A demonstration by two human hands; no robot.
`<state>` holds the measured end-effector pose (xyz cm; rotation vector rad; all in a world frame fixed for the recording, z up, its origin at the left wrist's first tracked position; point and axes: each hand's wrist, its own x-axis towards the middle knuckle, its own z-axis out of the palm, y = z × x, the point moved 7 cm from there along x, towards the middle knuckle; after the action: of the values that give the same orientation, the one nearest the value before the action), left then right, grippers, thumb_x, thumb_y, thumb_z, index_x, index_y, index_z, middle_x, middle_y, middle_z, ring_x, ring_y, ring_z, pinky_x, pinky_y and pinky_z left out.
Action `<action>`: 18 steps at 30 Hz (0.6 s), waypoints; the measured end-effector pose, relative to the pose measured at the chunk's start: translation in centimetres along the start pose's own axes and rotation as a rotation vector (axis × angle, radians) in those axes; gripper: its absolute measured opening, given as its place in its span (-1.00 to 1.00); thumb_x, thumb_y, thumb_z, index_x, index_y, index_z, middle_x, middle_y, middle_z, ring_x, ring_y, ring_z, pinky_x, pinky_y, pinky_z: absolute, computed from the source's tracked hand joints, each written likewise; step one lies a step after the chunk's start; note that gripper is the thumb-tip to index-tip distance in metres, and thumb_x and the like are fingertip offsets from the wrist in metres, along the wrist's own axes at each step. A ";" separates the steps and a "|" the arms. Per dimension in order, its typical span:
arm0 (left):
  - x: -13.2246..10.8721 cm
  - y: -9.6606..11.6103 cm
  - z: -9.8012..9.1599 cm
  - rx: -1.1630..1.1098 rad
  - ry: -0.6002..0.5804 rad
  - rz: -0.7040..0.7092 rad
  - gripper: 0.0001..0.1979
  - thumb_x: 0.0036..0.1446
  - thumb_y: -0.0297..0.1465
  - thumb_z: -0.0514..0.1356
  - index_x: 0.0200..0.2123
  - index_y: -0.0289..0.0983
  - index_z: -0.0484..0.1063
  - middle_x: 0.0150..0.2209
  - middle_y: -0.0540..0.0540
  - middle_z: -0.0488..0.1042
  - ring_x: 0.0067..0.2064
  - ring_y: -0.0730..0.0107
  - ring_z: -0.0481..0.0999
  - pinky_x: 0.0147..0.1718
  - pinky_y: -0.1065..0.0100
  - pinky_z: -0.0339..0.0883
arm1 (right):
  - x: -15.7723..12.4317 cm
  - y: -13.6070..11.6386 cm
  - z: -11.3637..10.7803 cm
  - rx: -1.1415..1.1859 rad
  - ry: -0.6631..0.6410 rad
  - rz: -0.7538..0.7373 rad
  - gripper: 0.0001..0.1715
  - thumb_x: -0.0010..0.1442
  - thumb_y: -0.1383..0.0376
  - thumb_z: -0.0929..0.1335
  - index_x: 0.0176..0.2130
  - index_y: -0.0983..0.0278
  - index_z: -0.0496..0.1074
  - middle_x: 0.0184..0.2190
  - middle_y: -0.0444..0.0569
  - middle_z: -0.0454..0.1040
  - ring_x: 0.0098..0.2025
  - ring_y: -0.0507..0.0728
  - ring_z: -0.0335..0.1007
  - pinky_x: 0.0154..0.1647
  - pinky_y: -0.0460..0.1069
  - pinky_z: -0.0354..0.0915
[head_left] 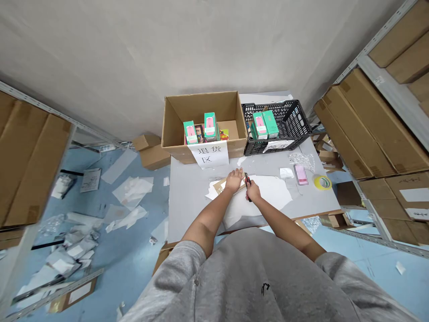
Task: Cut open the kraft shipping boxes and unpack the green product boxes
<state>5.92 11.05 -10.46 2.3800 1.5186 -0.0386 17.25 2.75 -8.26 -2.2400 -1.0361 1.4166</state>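
Note:
My left hand lies over a small flat brown cardboard package, its fingers bent over the far edge and gripping it. In my right hand is a black-and-red cutter, held closed in the fingers with its front end close to the package's right end. Its blade is too small to make out. Under both hands a white plastic mailer sheet is spread on the grey table. My left palm hides part of the package.
Behind my hands stand a large open carton and a black plastic crate, both holding green-and-pink boxes. Yellow tape, a pink pack and bubble wrap lie at right. Shelves with cartons flank the table; scraps litter the floor.

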 end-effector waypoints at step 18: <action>0.8 -1.5 0.1 0.018 -0.075 0.016 -0.45 0.63 -0.28 -0.04 0.53 -0.37 0.27 0.37 -0.49 0.47 0.25 0.00 0.59 0.23 0.13 0.41 | 0.4 -1.6 0.5 -0.006 0.000 0.002 -0.66 0.66 0.11 0.18 0.20 0.21 0.39 -0.48 -0.17 0.48 -0.66 0.07 0.40 -0.59 -0.08 0.37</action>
<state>4.93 12.29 -11.07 2.3762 1.4714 -0.1366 16.28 4.04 -7.79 -2.2454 -1.0397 1.4160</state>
